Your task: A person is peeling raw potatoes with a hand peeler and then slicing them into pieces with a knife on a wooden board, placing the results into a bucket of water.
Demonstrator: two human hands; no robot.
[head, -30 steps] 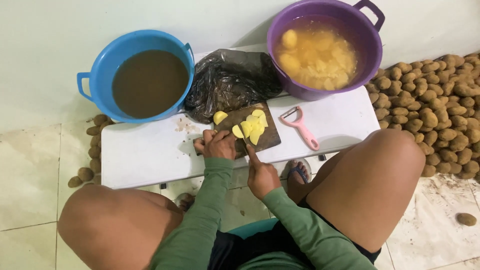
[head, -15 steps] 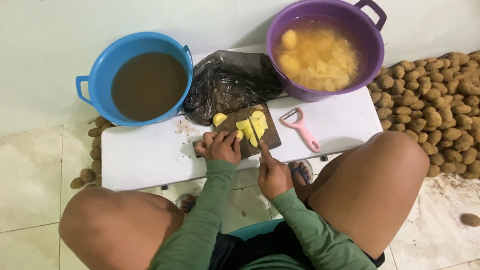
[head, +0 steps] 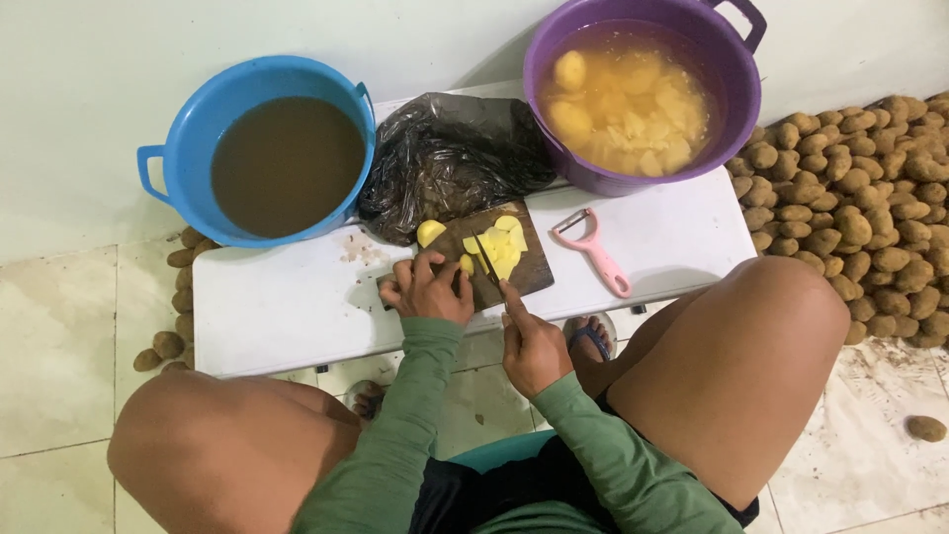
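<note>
- We saw the left hand pressed down on the near edge of the cutting board, fingers curled over a small potato piece, apparently to pin it so it would not slide under the blade.
- The right hand had its grip closed around the handle of a knife, blade pointing away from the body across the board, just beside the left fingertips.
- Cut yellow potato slices lay heaped on the far right part of the board, and one half potato sat at its far left corner, likely pushed aside to keep the cutting spot free.
- The board sat on the white counter, at its near edge between the knees, within easy reach.
- A pink peeler lay on the counter just right of the board, untouched.
- The purple tub, far right, held cloudy water with peeled potato pieces floating in it.
- The blue tub, far left, held murky brown water; we could not tell what lay under it.
- A crumpled black plastic bag sat between the tubs, touching the board's far edge; its contents were hidden.
- Unpeeled potatoes were piled on the floor to the right, with a few more on the floor at the left of the counter.
</note>
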